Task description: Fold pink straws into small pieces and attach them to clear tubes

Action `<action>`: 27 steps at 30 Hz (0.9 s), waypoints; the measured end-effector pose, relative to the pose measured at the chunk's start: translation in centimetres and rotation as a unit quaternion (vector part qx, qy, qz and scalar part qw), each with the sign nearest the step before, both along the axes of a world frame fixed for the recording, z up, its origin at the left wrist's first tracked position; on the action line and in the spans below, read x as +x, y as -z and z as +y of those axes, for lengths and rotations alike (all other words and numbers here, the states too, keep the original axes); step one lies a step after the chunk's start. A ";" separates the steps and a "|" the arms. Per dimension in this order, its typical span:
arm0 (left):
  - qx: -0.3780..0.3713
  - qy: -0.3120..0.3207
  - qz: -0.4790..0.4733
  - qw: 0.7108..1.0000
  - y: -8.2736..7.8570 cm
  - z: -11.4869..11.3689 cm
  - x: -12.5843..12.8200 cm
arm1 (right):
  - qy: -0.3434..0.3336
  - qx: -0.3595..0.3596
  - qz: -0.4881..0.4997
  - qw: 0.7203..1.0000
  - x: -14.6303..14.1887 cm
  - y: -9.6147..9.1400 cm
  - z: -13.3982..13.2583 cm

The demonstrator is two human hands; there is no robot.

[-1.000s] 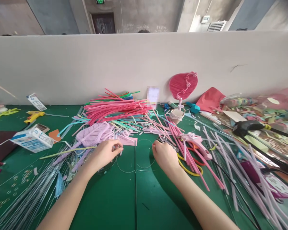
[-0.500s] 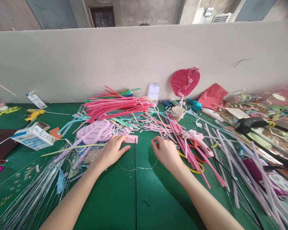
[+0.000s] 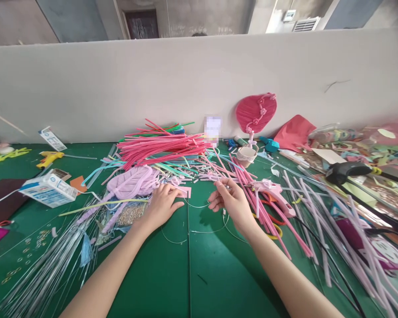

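Observation:
My right hand (image 3: 231, 202) is lifted a little above the green table, thumb and fingers curled together on a thin clear wire (image 3: 198, 206). The wire bends in loose loops to the left of this hand and below it, with stretches lying on the tabletop. My left hand (image 3: 163, 202) lies on the table with its thumb held apart and its fingers stretched over a small pink card strip (image 3: 185, 191). Close by that hand is a lilac leaf-shaped piece made of fuzzy stems (image 3: 132, 180).
Red and pink pipe cleaners (image 3: 162, 150) are heaped at the back. A pink glue gun (image 3: 273, 194) sits on the right near scissors with orange handles (image 3: 274, 211). A red fan (image 3: 256, 112) stands in a small pot (image 3: 246, 155). Bundled wires (image 3: 49, 265) spread at left.
My right hand has turned palm inward and risen slightly, and part of the wire has come up with it. My left hand has shifted slightly right over the pink card.

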State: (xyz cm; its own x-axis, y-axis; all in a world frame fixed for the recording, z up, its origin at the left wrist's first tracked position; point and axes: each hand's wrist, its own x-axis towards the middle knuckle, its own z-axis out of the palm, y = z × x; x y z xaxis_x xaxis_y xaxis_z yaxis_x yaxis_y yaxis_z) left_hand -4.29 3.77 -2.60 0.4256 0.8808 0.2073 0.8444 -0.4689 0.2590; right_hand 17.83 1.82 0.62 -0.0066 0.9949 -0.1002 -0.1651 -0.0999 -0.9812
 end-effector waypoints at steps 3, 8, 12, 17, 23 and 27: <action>0.011 -0.010 0.006 1.000 -0.2 -0.1 0.4 | -0.023 -0.013 0.004 1.000 -0.2 0.2 0.0; -0.080 -0.006 -0.132 0.988 -2.3 -0.4 -1.1 | 0.006 -0.011 0.031 0.999 -0.2 0.0 -0.1; -0.132 -0.078 -0.296 0.943 -3.5 -1.0 -2.4 | 0.047 -0.027 0.099 0.994 0.2 -0.4 -0.2; -0.127 -0.165 -0.470 0.858 -4.2 -1.4 -2.5 | 0.002 -0.051 0.181 0.982 -0.8 -0.4 -1.0; -0.091 -0.226 -0.413 0.878 -6.4 -2.0 -3.5 | -0.113 -0.068 0.173 0.976 -2.4 0.3 -1.9; -0.216 -0.186 -0.417 0.863 -8.3 -2.7 -5.6 | -0.115 -0.093 0.104 0.984 -2.5 0.6 -1.7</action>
